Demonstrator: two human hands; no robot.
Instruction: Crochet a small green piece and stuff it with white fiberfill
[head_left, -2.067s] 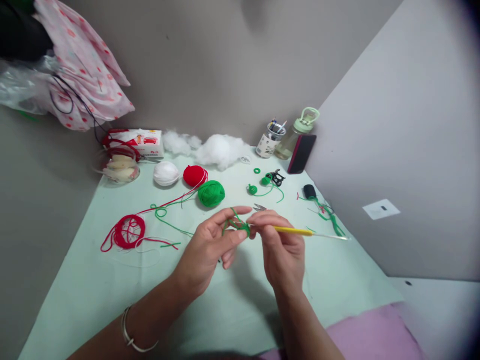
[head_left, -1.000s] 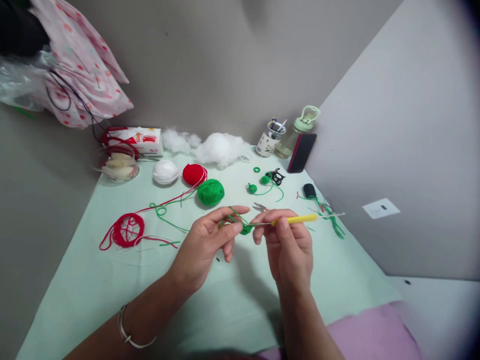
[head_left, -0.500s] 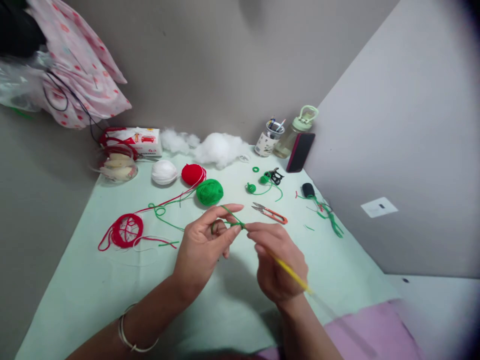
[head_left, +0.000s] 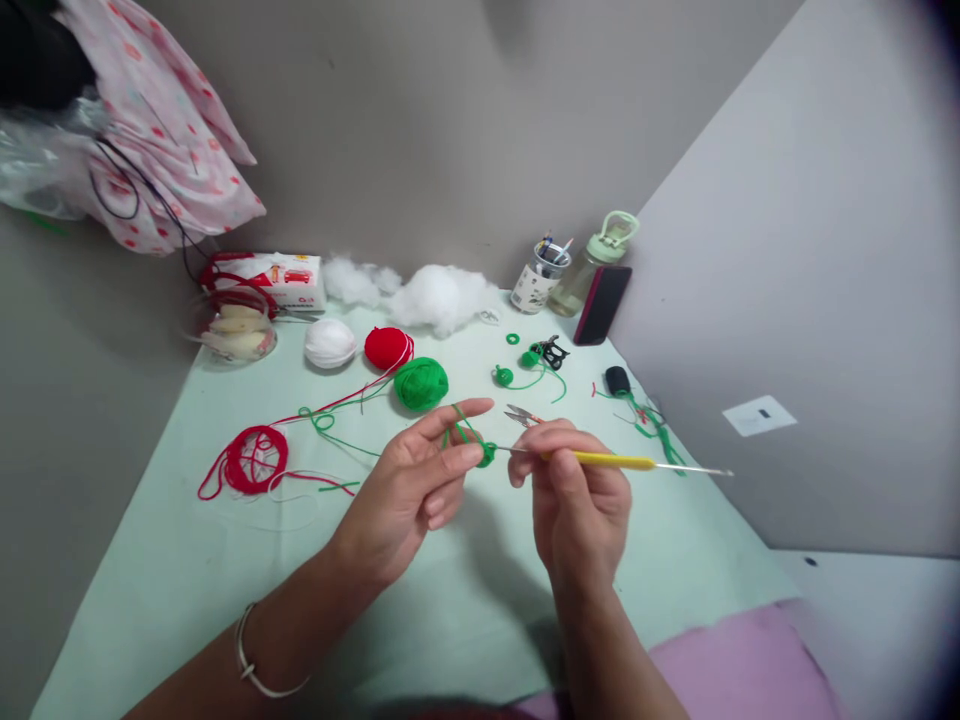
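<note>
Between thumb and fingers, my left hand (head_left: 420, 475) pinches a small green crochet piece (head_left: 487, 455), with green yarn looped over its raised index finger. My right hand (head_left: 581, 490) grips a crochet hook (head_left: 615, 460) by its yellow handle, held nearly level. The hook's thin metal shaft reaches left to the green piece; whether its tip is inside a stitch I cannot tell. From my left hand the strand runs back across the table towards the green yarn ball (head_left: 421, 385). Thread snips (head_left: 521, 415) lie behind my right hand, partly hidden by it.
A red yarn ball (head_left: 388, 348), a white yarn ball (head_left: 330, 343) and a red yarn coil (head_left: 256, 460) lie to the left. Fluffy white stuffing (head_left: 446, 298) sits at the back. Small green balls (head_left: 503, 376), a phone (head_left: 602, 305) and a bottle (head_left: 581, 275) stand farther right.
My right hand has turned, swinging the hook from a downward slant to nearly level, and moved slightly right. The green piece now shows more beyond my left fingertips.
</note>
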